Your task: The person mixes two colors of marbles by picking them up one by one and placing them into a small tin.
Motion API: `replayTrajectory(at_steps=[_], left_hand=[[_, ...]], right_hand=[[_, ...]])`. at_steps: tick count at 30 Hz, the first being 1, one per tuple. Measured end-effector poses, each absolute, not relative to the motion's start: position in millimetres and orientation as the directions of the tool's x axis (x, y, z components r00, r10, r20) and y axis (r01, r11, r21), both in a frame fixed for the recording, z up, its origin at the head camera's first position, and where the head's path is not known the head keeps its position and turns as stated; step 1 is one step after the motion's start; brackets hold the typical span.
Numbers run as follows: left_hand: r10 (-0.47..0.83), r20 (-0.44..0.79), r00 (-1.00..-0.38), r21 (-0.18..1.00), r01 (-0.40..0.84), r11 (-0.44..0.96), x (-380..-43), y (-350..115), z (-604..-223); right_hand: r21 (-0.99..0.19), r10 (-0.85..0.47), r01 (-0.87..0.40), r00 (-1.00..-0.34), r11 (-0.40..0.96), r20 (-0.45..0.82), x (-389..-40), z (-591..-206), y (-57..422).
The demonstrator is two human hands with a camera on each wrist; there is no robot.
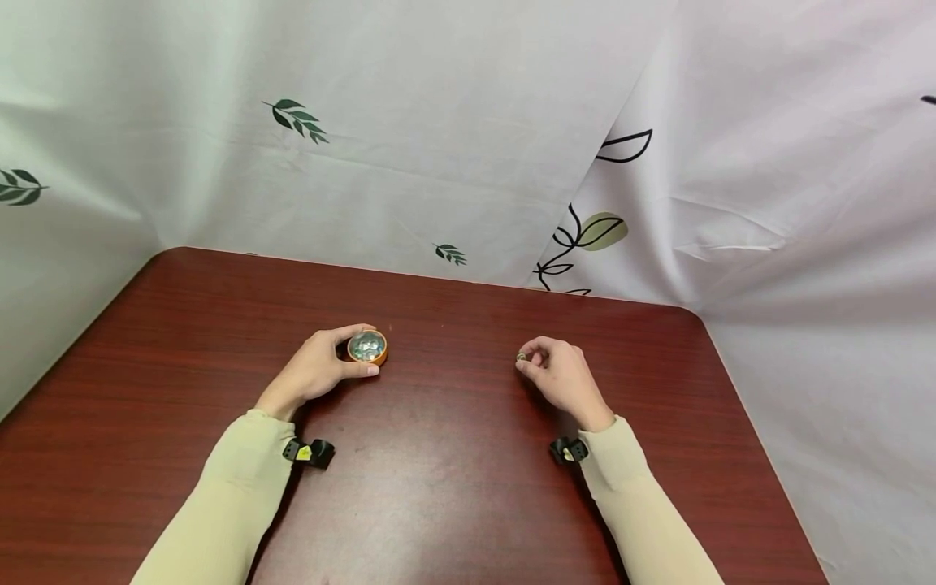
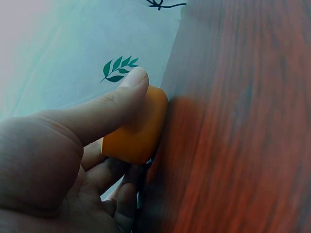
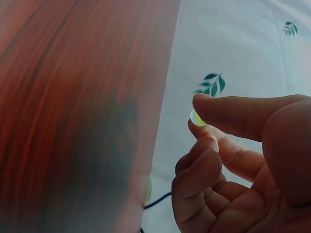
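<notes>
On the left of the table, my left hand (image 1: 318, 367) grips a small round orange container (image 1: 383, 355) between thumb and fingers. Its top shows shiny, glassy contents (image 1: 367, 345), too small to tell apart. The left wrist view shows the smooth orange wall (image 2: 138, 138) under the thumb, close to the tabletop. Across from it, my right hand (image 1: 565, 378) pinches a small clear glass marble (image 3: 195, 118) with yellow-green inside, between thumb and index finger. Fingertips cover part of the marble. The other right fingers are curled in, and that hand is apart from the container.
Both hands are over a reddish-brown wooden table (image 1: 439, 439) with rounded far corners. White cloth (image 1: 402, 162) with leaf prints hangs behind it and at the sides. Black straps with small devices are on both sleeved wrists.
</notes>
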State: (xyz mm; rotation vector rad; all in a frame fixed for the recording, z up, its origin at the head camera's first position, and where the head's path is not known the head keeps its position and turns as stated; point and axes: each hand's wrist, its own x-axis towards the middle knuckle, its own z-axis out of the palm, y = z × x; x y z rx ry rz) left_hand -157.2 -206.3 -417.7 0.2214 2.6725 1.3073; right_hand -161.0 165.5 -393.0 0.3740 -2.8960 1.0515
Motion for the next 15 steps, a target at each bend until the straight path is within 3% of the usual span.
replayTrajectory(at_steps=[15], left_hand=[[0.216, -0.039, -0.976, 0.790, 0.102, 0.604, -158, -207, -419]], right_hand=[[-0.650, -0.258, -0.265, -0.960, 0.712, 0.108, -163, -392, 121]])
